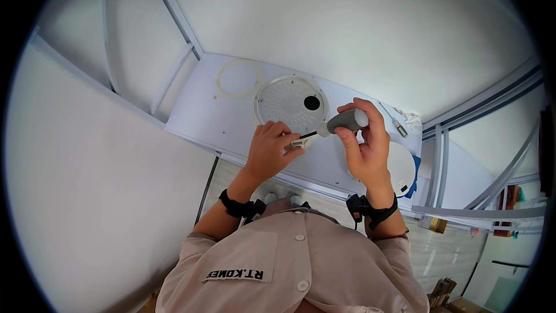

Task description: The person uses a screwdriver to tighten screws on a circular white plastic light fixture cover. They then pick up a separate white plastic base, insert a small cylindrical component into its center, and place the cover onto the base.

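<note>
A screwdriver [346, 120] with a thick grey handle is in my right hand [370, 148], fingers wrapped round the handle. Its dark shaft slants down to the left, the tip ending at my left fingertips. My left hand [267, 149] pinches a small white part [298, 144] near the table's front edge; the fingers partly cover it. Whether the tip sits in a screw is too small to tell. Just beyond both hands lies a round silver metal plate [278, 98] with a black round opening [311, 102].
A thin pale yellow ring [239, 94] lies at the far left of the white table [202, 116]. On the right, a white round cover [399, 165] rests over something blue [415, 177]. Behind it are a grey-handled tool [399, 127] and crumpled white material [412, 119]. Metal frame posts [441, 165] stand beside the table.
</note>
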A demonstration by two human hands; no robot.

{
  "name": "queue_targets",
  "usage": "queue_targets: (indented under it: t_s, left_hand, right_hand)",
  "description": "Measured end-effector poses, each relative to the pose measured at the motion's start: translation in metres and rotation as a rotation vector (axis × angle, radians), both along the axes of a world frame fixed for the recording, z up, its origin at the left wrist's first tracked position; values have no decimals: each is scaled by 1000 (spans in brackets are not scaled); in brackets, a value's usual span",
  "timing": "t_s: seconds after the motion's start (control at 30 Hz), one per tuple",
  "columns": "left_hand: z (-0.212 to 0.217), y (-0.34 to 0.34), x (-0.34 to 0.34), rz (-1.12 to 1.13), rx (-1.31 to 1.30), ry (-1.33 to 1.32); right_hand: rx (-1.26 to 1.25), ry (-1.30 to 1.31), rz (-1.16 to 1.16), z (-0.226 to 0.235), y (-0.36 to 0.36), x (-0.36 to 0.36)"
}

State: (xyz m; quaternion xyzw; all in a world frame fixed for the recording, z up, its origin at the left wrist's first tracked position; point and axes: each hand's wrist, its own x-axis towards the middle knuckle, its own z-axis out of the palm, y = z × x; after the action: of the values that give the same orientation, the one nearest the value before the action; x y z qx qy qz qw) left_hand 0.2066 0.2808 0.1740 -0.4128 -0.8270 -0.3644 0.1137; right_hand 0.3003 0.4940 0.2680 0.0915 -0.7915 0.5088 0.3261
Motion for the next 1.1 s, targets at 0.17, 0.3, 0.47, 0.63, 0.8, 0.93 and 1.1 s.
queue_targets:
  t_s: [0.17,0.3,0.47,0.63,0.8,0.93,1.1]
  left_hand:
    - [0,-1,-1,-28,9,0]
    - [1,-3,-2,-46,4,-41]
    - [-1,-5,-4,-79,10,-72]
    - [-1,-7,-5,-91,10,-66]
    - [0,-5,-6,-77,31,-60]
    - [-7,-1,-8,-39,73,-22]
    - [-8,0,-10,-20,95,16]
  right_hand:
    - [26,16,-34,2,-5,-5]
    - [67,8,-53,2,-5,-8]
    - [97,36,-93,5,-12,-13]
    - [292,130,-199,20,-17,-16]
    - [364,96,-279,23,-20,-23]
    - [393,69,-250,27,-27,-28]
    - [401,147,-40,36,-28,-29]
